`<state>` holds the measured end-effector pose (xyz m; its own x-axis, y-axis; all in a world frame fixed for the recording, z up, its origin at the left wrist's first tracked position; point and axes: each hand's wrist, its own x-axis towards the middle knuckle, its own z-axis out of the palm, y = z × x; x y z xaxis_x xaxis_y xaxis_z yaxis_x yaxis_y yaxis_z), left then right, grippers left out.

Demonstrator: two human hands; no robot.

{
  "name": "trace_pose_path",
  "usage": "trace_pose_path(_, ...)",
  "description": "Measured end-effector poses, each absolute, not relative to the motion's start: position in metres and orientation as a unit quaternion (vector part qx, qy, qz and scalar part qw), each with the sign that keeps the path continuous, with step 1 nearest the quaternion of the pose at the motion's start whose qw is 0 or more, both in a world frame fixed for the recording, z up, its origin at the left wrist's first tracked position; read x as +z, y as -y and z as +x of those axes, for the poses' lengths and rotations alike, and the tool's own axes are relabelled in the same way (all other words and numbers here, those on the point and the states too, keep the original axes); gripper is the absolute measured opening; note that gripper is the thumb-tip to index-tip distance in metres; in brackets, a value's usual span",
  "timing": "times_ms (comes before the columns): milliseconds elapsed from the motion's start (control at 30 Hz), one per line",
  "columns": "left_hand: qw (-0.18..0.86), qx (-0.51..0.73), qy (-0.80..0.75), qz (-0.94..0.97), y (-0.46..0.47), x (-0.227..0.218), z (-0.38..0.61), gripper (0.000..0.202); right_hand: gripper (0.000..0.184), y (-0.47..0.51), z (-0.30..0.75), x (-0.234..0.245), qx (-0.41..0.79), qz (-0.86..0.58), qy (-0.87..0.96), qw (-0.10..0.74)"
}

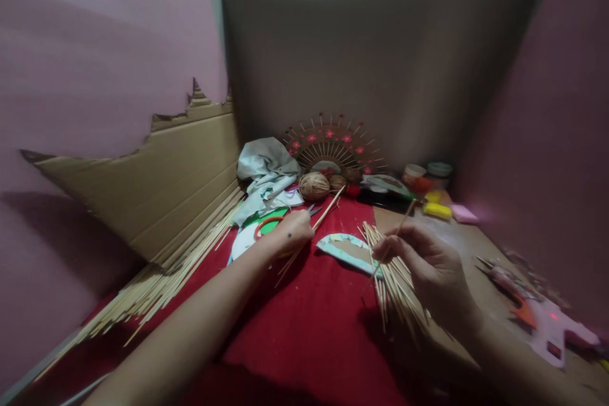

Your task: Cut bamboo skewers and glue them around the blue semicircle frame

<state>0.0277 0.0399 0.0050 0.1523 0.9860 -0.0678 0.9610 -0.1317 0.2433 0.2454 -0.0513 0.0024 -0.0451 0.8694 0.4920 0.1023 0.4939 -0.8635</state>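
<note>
My left hand (pixel 297 229) is closed in a fist round a few thin bamboo sticks (pixel 329 207), which slant out above and below it. Pinched in the fingers of my right hand (pixel 431 269) is a single bamboo stick (pixel 405 218), tilted over a loose pile. That pile of cut bamboo sticks (pixel 398 297) lies under and beside my right fingers. Partly beneath the pile rests a curved cardboard piece (pixel 340 256) with a pale blue edging. Scissors with orange handles (pixel 259 228) lie partly hidden behind my left wrist.
Long bamboo sticks (pixel 162 292) lie along the left by a torn cardboard sheet (pixel 190 184). At the back are a decorated fan (pixel 328 146), twine balls (pixel 314 186) and grey cloth (pixel 269 162). A pink glue gun (pixel 547 323) and pliers (pixel 521 311) lie right. Red cloth (pixel 304 330) covers the surface.
</note>
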Motion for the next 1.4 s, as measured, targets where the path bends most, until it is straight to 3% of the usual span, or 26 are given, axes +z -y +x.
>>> trace_pose_path(367,0.042,0.029,-0.645,0.763,-0.036,-0.002,0.013,0.033,0.012,0.047,0.243,-0.006,0.366,-0.375,0.633,0.57)
trace_pose_path(567,0.056,0.027,-0.644,0.763,-0.038,-0.015,0.016,0.023,0.011,0.047,0.24,-0.008,0.371,-0.375,0.619,0.582)
trace_pose_path(733,0.072,0.073,-0.651,0.752,-0.043,-0.013,0.012,0.019,0.012,0.048,0.239,-0.007,0.373,-0.378,0.619,0.578)
trace_pose_path(867,0.089,0.144,-0.629,0.759,-0.034,0.0,0.006,0.028,0.012,0.049,0.24,-0.005,0.381,-0.377,0.611,0.583)
trace_pose_path(1067,0.254,0.306,-0.402,0.825,0.011,0.007,0.034,0.026,0.008,0.048,0.238,-0.006,0.38,-0.362,0.612,0.592)
trace_pose_path(1167,0.245,0.334,-0.32,0.852,0.026,0.0,0.053,0.019,0.001,0.048,0.237,-0.008,0.367,-0.355,0.607,0.609)
trace_pose_path(1400,0.273,0.359,-0.253,0.856,0.031,-0.006,0.069,0.015,0.016,0.051,0.237,-0.006,0.323,-0.314,0.65,0.612)
